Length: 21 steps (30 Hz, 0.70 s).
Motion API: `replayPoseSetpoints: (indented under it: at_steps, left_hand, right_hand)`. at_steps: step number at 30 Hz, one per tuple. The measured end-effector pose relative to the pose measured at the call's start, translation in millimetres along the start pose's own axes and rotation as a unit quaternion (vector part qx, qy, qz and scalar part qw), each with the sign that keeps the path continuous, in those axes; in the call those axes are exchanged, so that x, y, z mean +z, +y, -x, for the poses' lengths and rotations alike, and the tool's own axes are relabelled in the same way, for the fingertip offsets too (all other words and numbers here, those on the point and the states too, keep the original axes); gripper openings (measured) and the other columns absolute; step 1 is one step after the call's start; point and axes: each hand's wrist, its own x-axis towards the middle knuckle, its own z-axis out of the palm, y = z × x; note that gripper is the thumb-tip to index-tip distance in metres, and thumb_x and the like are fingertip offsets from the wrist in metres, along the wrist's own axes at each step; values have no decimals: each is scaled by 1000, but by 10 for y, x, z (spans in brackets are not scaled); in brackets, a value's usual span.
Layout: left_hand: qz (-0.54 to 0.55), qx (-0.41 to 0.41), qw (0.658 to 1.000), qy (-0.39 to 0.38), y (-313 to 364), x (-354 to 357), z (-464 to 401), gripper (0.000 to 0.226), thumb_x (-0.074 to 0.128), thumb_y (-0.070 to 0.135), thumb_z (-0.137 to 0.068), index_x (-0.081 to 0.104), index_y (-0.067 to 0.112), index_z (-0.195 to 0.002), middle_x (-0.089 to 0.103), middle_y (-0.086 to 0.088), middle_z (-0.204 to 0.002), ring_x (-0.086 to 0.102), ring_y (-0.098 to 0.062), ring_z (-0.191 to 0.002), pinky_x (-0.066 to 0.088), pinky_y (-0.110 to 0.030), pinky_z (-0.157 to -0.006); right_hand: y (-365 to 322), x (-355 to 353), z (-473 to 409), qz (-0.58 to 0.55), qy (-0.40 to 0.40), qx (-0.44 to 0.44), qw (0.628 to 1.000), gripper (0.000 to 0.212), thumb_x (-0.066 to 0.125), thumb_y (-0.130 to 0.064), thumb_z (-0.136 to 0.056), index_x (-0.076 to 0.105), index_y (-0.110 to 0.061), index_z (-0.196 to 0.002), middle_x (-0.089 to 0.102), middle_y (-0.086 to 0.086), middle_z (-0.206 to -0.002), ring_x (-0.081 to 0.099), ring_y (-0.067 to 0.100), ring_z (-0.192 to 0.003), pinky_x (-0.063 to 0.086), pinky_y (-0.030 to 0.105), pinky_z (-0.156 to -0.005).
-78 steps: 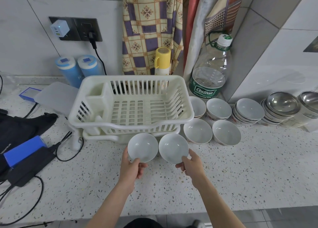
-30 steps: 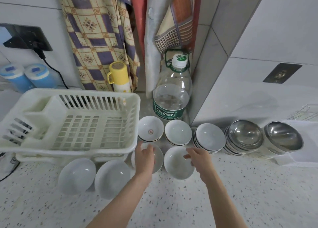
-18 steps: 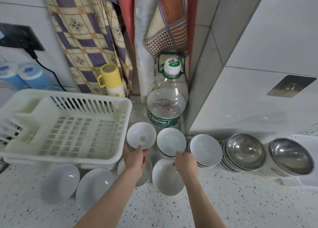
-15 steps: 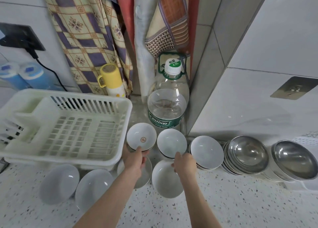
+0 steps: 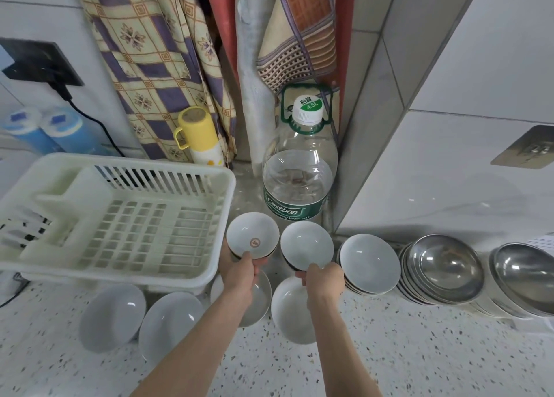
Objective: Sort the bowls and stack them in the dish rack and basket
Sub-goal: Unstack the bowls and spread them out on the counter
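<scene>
My left hand grips the near rim of a white bowl with a small red mark inside. My right hand grips the near rim of a plain white bowl beside it. Both bowls sit just right of the empty cream dish rack. Two white bowls lie on the counter in front of the rack. Two more white bowls lie partly under my hands. A stack of white bowls stands to the right.
Stacks of steel bowls line the right wall. A large water bottle stands in the corner behind the bowls, a yellow cup behind the rack. Blue containers and a plugged cable are at far left.
Since the earliest frame both hands left the two bowls in front of the rack and reached right. They now hold the rims of the two bowls near the bottle, slightly raised.
</scene>
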Motion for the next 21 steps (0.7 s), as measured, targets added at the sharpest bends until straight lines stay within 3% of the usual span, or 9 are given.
replayPoseSetpoints:
  at_steps: [4,10,13,15,18,21]
  left_hand:
    - [26,-4,1000,-10,11,-12,33,56,39,-9,-94,45,33,-131,66,-16,-113,70,-15,-59,28,-15,-32]
    - [50,-4,998,-27,-2,-64,92,60,40,-7,-93,42,31,-139,69,-20,-94,63,-7,-49,27,-14,-33]
    - [58,-1,997,-41,-13,-99,123,56,41,-6,-94,43,34,-133,72,-16,-71,51,-8,-43,26,-15,-33]
    - [66,-5,997,-46,-22,-127,156,54,41,-4,-95,44,37,-130,71,-9,-60,46,-13,-50,26,-15,-33]
    - [75,-12,996,-46,-38,-178,215,51,42,-4,-96,44,36,-127,71,-6,-56,47,-15,-55,27,-14,-32]
    - [77,-13,995,-54,-50,-241,286,51,43,-5,-95,44,32,-130,72,-14,-64,44,-10,-45,27,-15,-32]
  right_hand:
    - [13,37,68,-40,17,-5,999,23,44,1,-81,58,-4,-98,71,6,-58,61,9,-52,46,27,-62]
    - [-4,32,136,-76,42,-30,996,20,43,-1,-81,57,-5,-95,70,8,-57,58,-3,-40,40,23,-54]
    - [-6,19,176,-93,40,-49,994,24,42,-2,-81,60,-7,-95,70,10,-58,59,1,-39,40,23,-54]
    - [-17,-1,210,-101,39,-68,992,27,42,-3,-81,62,-9,-97,71,11,-62,57,3,-38,41,23,-53]
    - [-40,-58,281,-116,39,-88,989,30,40,-2,-81,62,-10,-100,71,14,-69,57,5,-38,40,18,-42]
    - [-24,-163,393,-135,35,-118,983,28,38,-3,-80,61,-11,-96,66,9,-55,58,8,-40,42,18,-44]
